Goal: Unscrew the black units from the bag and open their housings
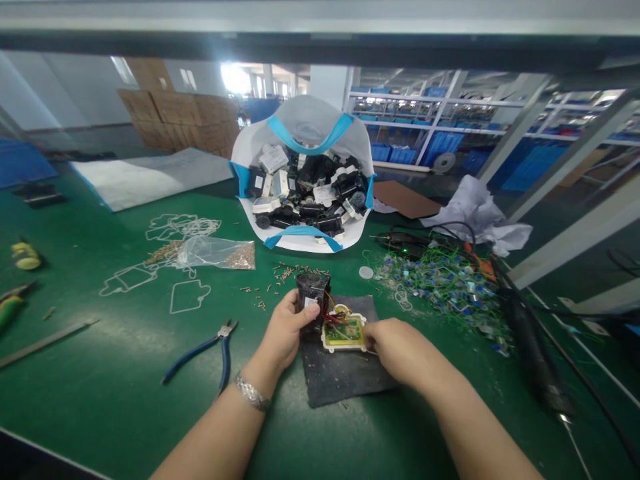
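Observation:
My left hand (285, 331) is closed around a black plastic housing (313, 293) with a white label, its thumb across the label. Red, yellow and dark wires (331, 318) run from the housing to a green circuit board (350, 329) set in a white-rimmed cover (344, 347). At the right edge of that cover, the fingers of my right hand (395, 343) are curled in a pinch; their tips are partly hidden. Beneath both parts lies a dark square mat (345, 383). Small brass-coloured screws (286, 272) are scattered just beyond the housing.
A white bag (241, 220) full of black and white parts stands behind. To the left are blue-handled cutters (225, 353), white gaskets (187, 297) and a plastic bag of screws (210, 253). Wired components (445, 287) and a black electric screwdriver (535, 360) lie right.

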